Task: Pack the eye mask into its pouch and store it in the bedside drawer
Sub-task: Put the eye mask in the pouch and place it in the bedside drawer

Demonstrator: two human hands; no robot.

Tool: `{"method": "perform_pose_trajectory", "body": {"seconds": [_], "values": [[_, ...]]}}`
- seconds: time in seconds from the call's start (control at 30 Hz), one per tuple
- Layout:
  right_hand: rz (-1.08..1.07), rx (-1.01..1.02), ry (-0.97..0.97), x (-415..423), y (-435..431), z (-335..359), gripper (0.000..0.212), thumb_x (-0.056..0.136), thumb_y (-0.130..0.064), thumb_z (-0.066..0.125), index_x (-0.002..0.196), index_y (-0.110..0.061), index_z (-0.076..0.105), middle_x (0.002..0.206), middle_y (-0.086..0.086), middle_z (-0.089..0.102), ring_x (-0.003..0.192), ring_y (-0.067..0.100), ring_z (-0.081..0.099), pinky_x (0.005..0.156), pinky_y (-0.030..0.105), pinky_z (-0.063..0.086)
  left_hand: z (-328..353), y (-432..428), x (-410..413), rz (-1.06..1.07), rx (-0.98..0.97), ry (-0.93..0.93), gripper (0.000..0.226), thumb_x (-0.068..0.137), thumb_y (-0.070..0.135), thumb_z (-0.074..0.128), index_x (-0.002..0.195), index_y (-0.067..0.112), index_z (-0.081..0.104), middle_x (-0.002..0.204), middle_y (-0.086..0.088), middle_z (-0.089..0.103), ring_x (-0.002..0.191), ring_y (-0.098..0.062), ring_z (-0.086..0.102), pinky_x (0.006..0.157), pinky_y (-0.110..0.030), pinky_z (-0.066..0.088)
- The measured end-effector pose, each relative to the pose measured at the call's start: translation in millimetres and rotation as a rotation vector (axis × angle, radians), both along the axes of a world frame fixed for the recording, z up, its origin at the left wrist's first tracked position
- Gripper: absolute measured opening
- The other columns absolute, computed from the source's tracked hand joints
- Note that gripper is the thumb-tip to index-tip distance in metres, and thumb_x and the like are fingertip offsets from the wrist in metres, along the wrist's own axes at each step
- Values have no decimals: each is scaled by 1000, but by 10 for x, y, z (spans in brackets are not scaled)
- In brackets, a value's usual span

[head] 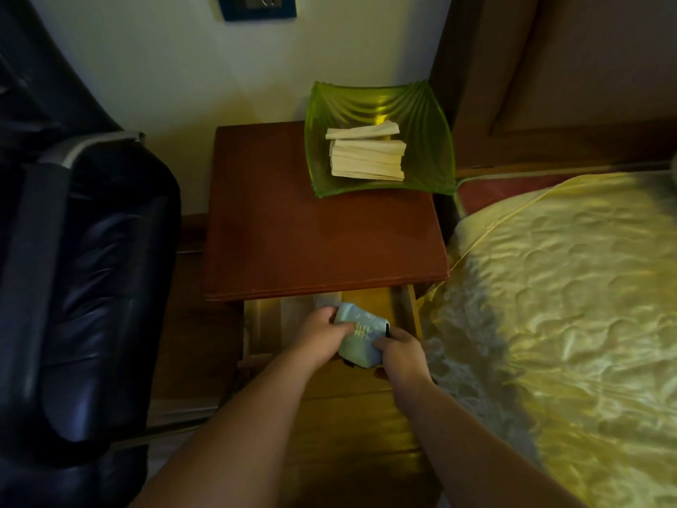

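I'm looking into a bedroom: a bed (571, 287) with a shiny quilted cover stands beside a wooden nightstand (315, 229) against the wall.

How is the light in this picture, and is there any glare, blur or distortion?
Head view: dim, warm yellowish light; the black chair is nearly lost in shadow. Glare shines on the satin bedspread and the green glass dish. Wide-angle bending curves the edges. The pouch and both hands look slightly soft.
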State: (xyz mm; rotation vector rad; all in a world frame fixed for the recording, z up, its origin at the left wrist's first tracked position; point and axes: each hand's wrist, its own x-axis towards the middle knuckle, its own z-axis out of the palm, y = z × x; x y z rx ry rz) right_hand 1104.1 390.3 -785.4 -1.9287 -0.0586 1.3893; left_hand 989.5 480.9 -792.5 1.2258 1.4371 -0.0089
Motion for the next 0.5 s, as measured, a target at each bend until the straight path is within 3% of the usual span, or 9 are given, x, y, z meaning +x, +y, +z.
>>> {"method": "perform_pose_trajectory", "body": {"seconds": [0.1,0.17,0.23,0.3,0.4,0.5], "values": [[-38,-40,-96,38,5,-64,38,95,-13,53,132,-17,58,96,3,69,83,30,71,68,46,60,-62,58,82,31,99,101,36,93,29,64,128,20,59,110,-1,65,91,-20,64,73,-35,53],[-69,-87,-186,129,-42,-85,36,93,-14,53,128,-19,58,85,6,70,76,30,72,68,48,61,-87,92,167,43,180,208,35,95,28,62,129,19,59,108,-3,65,85,-21,63,63,-32,48],[-74,-103,-288,279,-139,-113,33,90,-12,56,122,-20,62,73,2,68,65,23,69,53,36,54,-163,132,244,47,217,307,37,97,25,59,134,21,58,119,-8,67,97,-29,67,66,-33,48],[-62,-128,-374,448,-251,-111,31,88,-12,61,118,-19,66,72,0,67,64,19,64,50,30,45,-261,160,326,60,181,368,41,98,20,56,139,21,54,127,-10,65,105,-32,66,69,-35,50],[-79,-129,-397,657,-373,-151,28,85,-12,61,111,-19,68,92,13,73,87,35,69,77,49,57,-406,179,466,188,70,359,41,97,16,55,138,14,54,125,-12,65,99,-31,64,64,-34,48],[-54,-102,-416,768,-435,-195,23,84,-15,58,104,-24,67,96,12,74,91,38,70,84,53,57,-489,138,553,145,46,414,34,99,18,53,132,10,57,108,-10,67,79,-26,59,57,-33,43]]}}
